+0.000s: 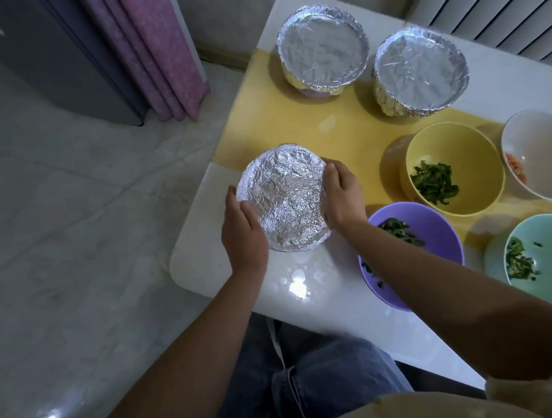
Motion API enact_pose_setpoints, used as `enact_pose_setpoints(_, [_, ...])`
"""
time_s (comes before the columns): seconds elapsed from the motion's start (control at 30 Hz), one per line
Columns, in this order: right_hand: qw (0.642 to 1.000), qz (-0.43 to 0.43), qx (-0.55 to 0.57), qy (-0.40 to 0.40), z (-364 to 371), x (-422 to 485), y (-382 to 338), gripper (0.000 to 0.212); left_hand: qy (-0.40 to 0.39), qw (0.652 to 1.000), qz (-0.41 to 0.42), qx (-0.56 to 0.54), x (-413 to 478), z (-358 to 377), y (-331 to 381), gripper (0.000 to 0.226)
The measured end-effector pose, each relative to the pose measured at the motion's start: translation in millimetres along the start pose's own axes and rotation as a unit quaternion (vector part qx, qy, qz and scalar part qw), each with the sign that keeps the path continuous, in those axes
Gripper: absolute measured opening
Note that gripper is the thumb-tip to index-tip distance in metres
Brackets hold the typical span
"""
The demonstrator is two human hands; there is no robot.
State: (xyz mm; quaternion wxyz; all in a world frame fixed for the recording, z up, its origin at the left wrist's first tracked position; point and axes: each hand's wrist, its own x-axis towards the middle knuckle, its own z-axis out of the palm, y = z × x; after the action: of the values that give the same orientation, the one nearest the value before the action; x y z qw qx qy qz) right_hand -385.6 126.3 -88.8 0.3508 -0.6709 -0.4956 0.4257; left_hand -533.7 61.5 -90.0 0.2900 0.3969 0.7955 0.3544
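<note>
Plainly, left hand [243, 233] and right hand [343, 196] curl their fingers round the foil-covered bowl [284, 204]. Too hard a squeeze — the foil [278, 174] could tear.

Both bare forearms reach in from 5 and 6 o'clock toward 12. The left hand [244, 232] cups the foil-covered bowl [283, 197] at its 8 o'clock side, thumb on the rim. The right hand [343, 198] curls its fingers round the 3 o'clock side, knuckles up.
</note>
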Motion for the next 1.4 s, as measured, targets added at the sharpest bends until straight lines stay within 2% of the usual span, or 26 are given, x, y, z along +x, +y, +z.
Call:
enact_pose_setpoints(0.13, [0.999,-0.032,-0.020,-0.023,-1.3,8.7,-0.3,0.033,0.027,0.999,-0.004,-0.018,2.8,-1.4,-2.7,0.039])
enact_pose_setpoints(0.27, [1.000,-0.028,0.001,0.004,0.8,7.8,6.0,0.030,0.046,0.999,-0.003,0.003,7.2,1.1,-1.1,0.030])
enact_pose_setpoints(0.43, [0.999,-0.016,0.005,-0.031,-5.9,21.3,1.1,0.013,0.037,0.999,0.012,0.008,11.9,-5.5,5.7,0.028])
enact_pose_setpoints(0.5, [0.998,-0.016,0.018,-0.058,-8.5,29.9,-6.6,0.020,0.023,1.000,-0.002,-0.003,18.7,-7.9,11.4,0.034])
enact_pose_setpoints(0.6, [0.992,-0.057,-0.033,-0.103,-7.8,38.4,-18.5,0.034,0.024,0.999,0.017,0.029,34.4,-6.9,7.6,0.038])
enact_pose_setpoints(0.73, [0.986,-0.099,-0.073,-0.114,-1.2,43.6,-19.0,0.023,0.011,0.995,0.092,0.040,40.6,-3.8,0.6,0.033])
enact_pose_setpoints(0.9, [0.984,-0.123,-0.093,-0.091,0.9,40.9,-20.1,0.014,0.024,0.995,0.083,0.046,40.8,-0.1,0.7,0.035])
enact_pose_setpoints(1.0, [0.981,-0.108,-0.096,-0.133,-1.0,47.5,-24.6,0.012,0.016,0.995,0.085,0.048,40.4,-1.0,1.2,0.038])
enact_pose_setpoints(1.07, [0.977,-0.106,-0.087,-0.164,-2.3,51.0,-29.1,0.018,0.014,0.995,0.088,0.052,39.4,-3.4,5.8,0.033])
enact_pose_setpoints(1.2, [0.976,-0.108,-0.072,-0.175,1.3,55.0,-30.9,0.021,0.008,0.993,0.109,0.040,48.1,-7.4,17.7,0.036])
enact_pose_setpoints(1.4, [0.974,-0.143,-0.084,-0.152,4.8,53.5,-30.7,0.015,0.004,0.989,0.137,0.053,56.6,-3.7,20.3,0.021])
